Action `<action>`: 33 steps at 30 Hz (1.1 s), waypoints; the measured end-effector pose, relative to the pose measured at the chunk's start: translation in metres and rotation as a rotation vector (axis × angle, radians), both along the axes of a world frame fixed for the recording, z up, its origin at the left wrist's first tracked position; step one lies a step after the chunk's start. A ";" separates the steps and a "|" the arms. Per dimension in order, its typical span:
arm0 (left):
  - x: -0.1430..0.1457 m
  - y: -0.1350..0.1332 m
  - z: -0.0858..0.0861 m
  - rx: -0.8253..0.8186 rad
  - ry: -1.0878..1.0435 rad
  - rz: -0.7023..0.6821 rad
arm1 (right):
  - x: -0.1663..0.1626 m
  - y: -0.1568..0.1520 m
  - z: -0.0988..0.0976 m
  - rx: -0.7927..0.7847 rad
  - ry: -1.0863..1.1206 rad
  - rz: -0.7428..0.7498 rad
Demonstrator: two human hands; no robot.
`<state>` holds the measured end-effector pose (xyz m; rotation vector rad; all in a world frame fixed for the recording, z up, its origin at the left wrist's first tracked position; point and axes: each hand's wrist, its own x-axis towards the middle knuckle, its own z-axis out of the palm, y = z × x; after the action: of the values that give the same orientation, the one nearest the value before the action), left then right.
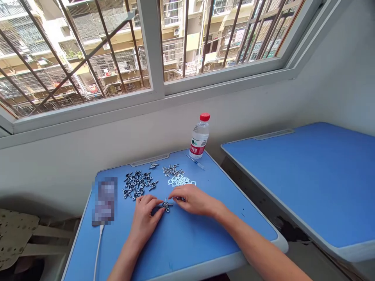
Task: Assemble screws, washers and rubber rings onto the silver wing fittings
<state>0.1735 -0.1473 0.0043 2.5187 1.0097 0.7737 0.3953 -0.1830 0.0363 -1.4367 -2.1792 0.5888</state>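
On the small blue table (181,242) my left hand (146,212) and my right hand (193,199) meet over one small metal fitting (166,205) with arms sticking out. My left fingers pinch its left side. My right fingers close on a small piece at its right side. Just beyond my left hand lies a cluster of several similar dark metal fittings (137,183). Beyond my right hand lie a pile of flat white washers or plates (181,181) and a heap of small screws (172,170).
A water bottle with a red cap (199,136) stands at the table's far right corner, a thin blue pen (195,161) beside it. A blurred phone (104,201) with a white cable (98,246) lies at left. A second blue table (307,179) stands to the right. Barred window ahead.
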 end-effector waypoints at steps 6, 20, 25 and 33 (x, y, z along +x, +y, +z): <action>-0.001 0.001 0.003 -0.013 -0.082 0.039 | 0.024 0.009 0.002 0.082 0.149 -0.373; 0.000 0.002 0.004 -0.034 -0.214 0.078 | 0.051 0.015 0.002 -0.133 -0.119 -0.478; -0.001 0.001 0.009 -0.099 -0.266 0.117 | 0.038 0.015 0.003 -0.164 -0.152 -0.434; -0.001 0.001 0.014 -0.160 -0.269 0.119 | 0.036 0.015 0.003 -0.189 -0.155 -0.427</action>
<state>0.1721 -0.1462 0.0180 2.1660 1.0868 0.9926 0.4313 -0.1681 0.0397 -2.0356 -1.8737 0.5515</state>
